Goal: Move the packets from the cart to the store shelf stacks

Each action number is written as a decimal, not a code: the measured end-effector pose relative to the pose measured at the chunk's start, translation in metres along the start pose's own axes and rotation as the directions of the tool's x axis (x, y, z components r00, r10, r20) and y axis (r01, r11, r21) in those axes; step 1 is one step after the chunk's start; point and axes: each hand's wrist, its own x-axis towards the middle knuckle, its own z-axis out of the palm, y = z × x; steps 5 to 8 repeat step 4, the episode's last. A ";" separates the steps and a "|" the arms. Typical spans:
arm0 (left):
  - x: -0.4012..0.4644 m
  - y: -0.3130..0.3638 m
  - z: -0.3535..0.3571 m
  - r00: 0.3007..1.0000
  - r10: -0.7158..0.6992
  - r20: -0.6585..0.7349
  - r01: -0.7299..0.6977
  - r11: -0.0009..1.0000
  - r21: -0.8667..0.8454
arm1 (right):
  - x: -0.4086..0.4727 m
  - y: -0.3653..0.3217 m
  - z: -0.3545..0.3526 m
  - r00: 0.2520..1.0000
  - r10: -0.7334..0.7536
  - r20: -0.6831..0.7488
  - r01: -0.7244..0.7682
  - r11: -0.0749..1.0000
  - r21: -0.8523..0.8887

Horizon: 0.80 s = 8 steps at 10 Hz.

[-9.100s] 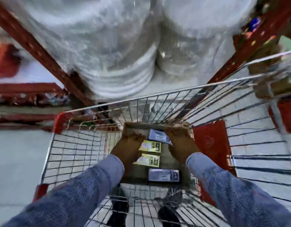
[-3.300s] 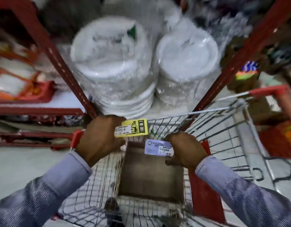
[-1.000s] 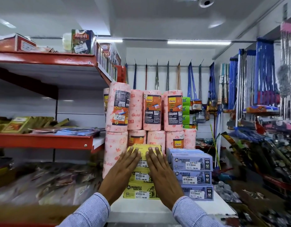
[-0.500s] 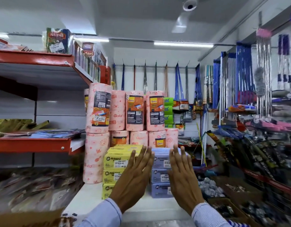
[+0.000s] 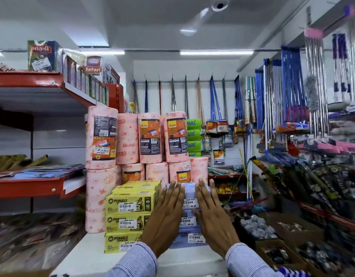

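Two stacks of boxed packets stand side by side on a white shelf [image 5: 88, 258]. The yellow stack [image 5: 130, 214] is on the left, three boxes high. The pale blue stack [image 5: 189, 216] is on the right, mostly hidden behind my hands. My left hand [image 5: 166, 216] lies flat against the blue stack's left front, fingers straight and together. My right hand [image 5: 211, 214] lies flat against its right front, fingers slightly apart. Neither hand grips a packet. The cart is out of view.
Pink paper-towel rolls [image 5: 140, 144] stand in two tiers right behind the stacks. Red shelves [image 5: 30, 186] with flat goods run along the left. Brooms and mops [image 5: 292, 92] hang on the right over bins of small goods [image 5: 258, 226].
Both hands shifted from the yellow stack to the blue stack one second ago and now press its front. The view has drifted slightly rightwards.
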 end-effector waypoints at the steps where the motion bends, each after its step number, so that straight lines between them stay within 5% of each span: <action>1: 0.001 0.001 0.000 1.000 -0.015 0.017 0.014 0.999 0.032 | 0.001 0.001 0.001 1.000 -0.008 0.006 0.008 1.000 0.027; 4: 0.001 0.008 -0.019 0.997 -0.061 0.039 0.058 0.996 0.070 | 0.006 -0.007 -0.014 1.000 0.024 0.017 -0.022 0.990 -0.139; 8: 0.001 0.008 -0.019 0.997 -0.061 0.039 0.058 0.996 0.070 | 0.006 -0.007 -0.014 1.000 0.024 0.017 -0.022 0.990 -0.139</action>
